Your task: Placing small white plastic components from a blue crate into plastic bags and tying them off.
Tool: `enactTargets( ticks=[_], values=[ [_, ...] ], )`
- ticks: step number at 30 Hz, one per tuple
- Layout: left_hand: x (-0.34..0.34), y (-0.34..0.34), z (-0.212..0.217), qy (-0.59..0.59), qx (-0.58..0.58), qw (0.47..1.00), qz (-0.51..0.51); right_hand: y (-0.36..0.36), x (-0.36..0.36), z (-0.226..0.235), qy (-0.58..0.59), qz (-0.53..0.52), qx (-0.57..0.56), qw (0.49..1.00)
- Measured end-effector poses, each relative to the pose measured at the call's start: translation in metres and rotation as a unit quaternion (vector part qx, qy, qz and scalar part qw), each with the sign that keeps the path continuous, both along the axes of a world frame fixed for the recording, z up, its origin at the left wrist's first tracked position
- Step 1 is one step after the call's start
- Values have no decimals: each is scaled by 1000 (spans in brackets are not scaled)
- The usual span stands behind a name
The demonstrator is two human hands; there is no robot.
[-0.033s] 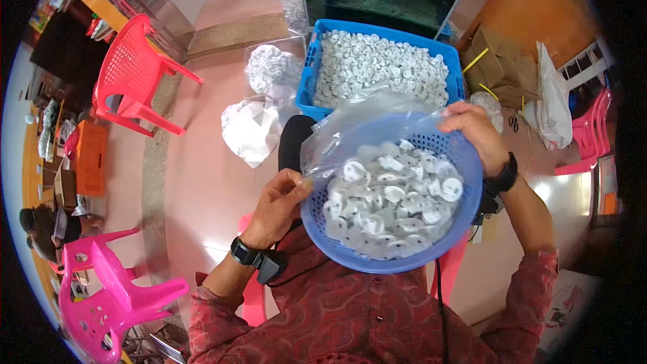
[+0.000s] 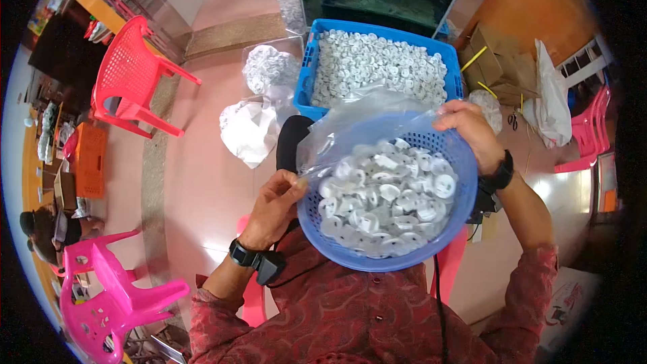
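A round blue-purple plastic basket [image 2: 468, 185] is tilted toward me above my lap. Many small white round plastic pieces [image 2: 391, 195] lie in it, some seen through a clear plastic bag [image 2: 337, 131]. The bag's mouth is spread across the basket's far side. At the left rim, my left hand [image 2: 275, 203] pinches one edge of the bag between thumb and fingers. My right hand [image 2: 472, 133] is closed on the bag's other edge at the upper right rim; its fingertips are partly hidden. Beyond stands a blue crate [image 2: 304, 81] full of similar pieces [image 2: 381, 61].
Filled clear bags [image 2: 269, 71] and a white bag [image 2: 248, 131] lie on the floor left of the crate. A red chair [image 2: 135, 71] and a pink chair [image 2: 101, 293] stand left. Right are a cardboard box [image 2: 502, 61] and scissors [image 2: 513, 121]. Another person [image 2: 47, 232] is at far left.
The basket, the bag and both hands have shifted very slightly to the left. Both hands keep their hold on the bag.
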State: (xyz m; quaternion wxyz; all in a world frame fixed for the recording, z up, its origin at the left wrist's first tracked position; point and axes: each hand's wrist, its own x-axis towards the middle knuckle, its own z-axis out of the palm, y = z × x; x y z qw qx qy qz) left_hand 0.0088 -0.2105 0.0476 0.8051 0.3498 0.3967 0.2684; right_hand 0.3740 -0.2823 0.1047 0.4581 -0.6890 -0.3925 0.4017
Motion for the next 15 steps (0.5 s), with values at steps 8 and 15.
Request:
enactTargets(
  ticks=[8, 15],
  values=[
    [-22, -1, -26, 76, 61, 995, 31, 44, -20, -40, 112, 9, 0, 994],
    [-27, -3, -34, 126, 112, 984, 66, 74, -43, -39, 197, -42, -45, 978]
  ],
)
